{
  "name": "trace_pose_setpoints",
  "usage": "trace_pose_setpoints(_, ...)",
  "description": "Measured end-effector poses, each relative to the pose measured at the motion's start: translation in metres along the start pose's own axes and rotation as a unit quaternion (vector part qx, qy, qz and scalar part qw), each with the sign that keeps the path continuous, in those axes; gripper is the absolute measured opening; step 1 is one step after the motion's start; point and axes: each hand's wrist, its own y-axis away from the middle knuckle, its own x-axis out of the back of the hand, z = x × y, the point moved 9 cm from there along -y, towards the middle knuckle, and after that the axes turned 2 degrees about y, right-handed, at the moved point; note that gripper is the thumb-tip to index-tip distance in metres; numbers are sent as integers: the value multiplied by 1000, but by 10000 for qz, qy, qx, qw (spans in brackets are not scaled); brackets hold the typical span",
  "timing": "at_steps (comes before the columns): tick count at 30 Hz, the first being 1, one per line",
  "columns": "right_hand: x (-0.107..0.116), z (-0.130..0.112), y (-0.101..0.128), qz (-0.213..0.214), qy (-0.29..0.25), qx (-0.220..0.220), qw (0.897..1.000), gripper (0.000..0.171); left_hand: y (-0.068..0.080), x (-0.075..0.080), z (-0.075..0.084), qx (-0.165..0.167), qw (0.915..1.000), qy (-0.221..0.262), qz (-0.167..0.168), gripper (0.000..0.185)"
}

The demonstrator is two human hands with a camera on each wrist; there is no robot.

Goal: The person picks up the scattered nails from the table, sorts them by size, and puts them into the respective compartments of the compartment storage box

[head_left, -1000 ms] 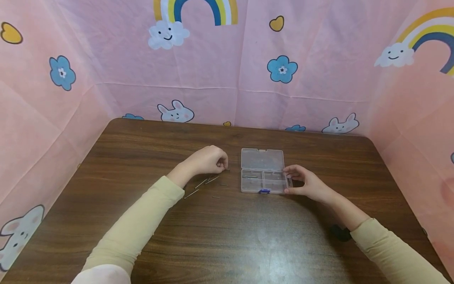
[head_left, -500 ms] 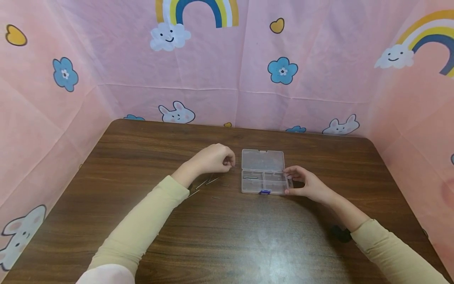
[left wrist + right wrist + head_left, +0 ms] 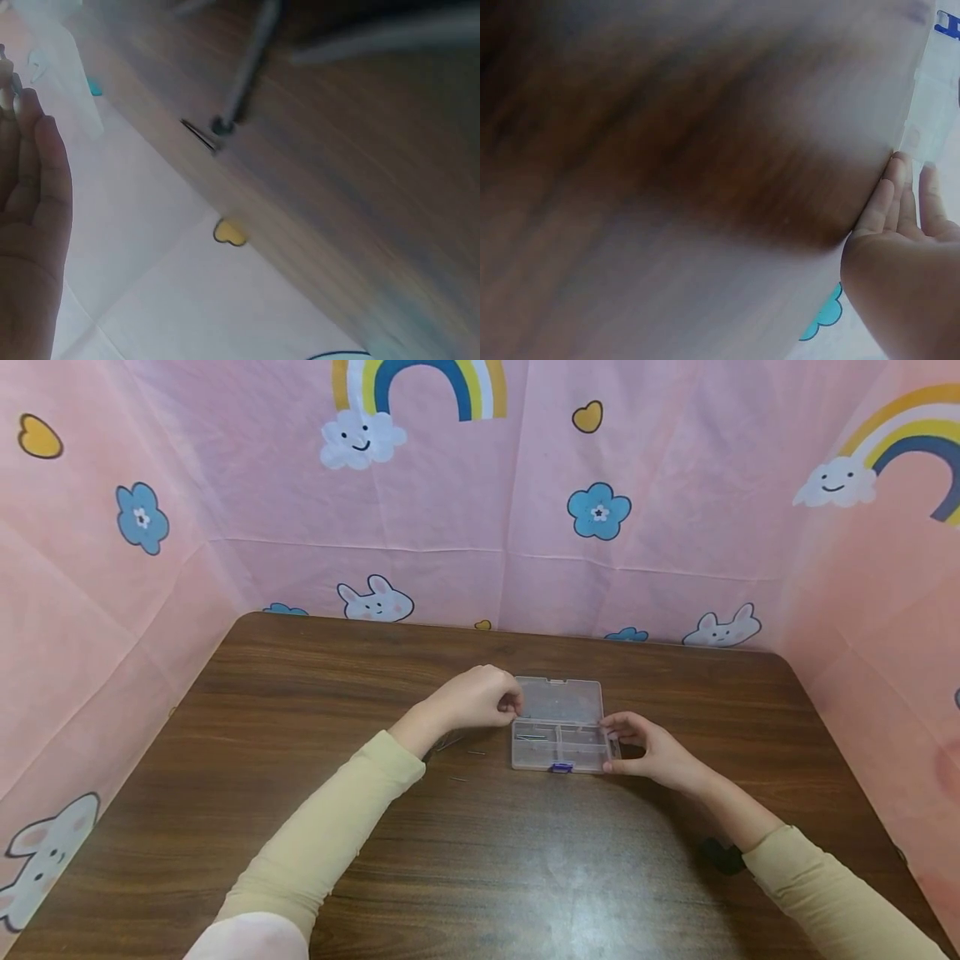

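A clear plastic compartment box [image 3: 581, 758] lies with its lid [image 3: 566, 700] folded back and a blue latch [image 3: 561, 768] at the front. Several nails [image 3: 531, 737] rest in its back left compartment. My left hand [image 3: 480, 697] is at the box's left edge, overlapping the lid's corner, and pinches a small nail [image 3: 16, 84] between its fingertips. My right hand [image 3: 660, 753] grips the box's right side, thumb at the front corner and fingers at the back. Left of the box, a short nail [image 3: 477, 752] and another short nail [image 3: 458, 779] lie on the table.
Longer nails [image 3: 450, 742] lie partly hidden under my left wrist; the left wrist view shows a nail with a head [image 3: 244, 75]. A small dark object [image 3: 722, 855] sits below my right forearm. Pink printed cloth [image 3: 465, 577] surrounds the wooden table [image 3: 480, 860].
My left hand has moved right, from the loose nails to the box's left edge, carrying the small nail. The right hand has stayed on the box.
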Motion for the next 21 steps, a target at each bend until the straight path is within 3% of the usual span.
trace_pose_setpoints(21,0,-1,1,8,-99,-12,10000,59,-15,-23,24,-174,9995,58,-260,12)
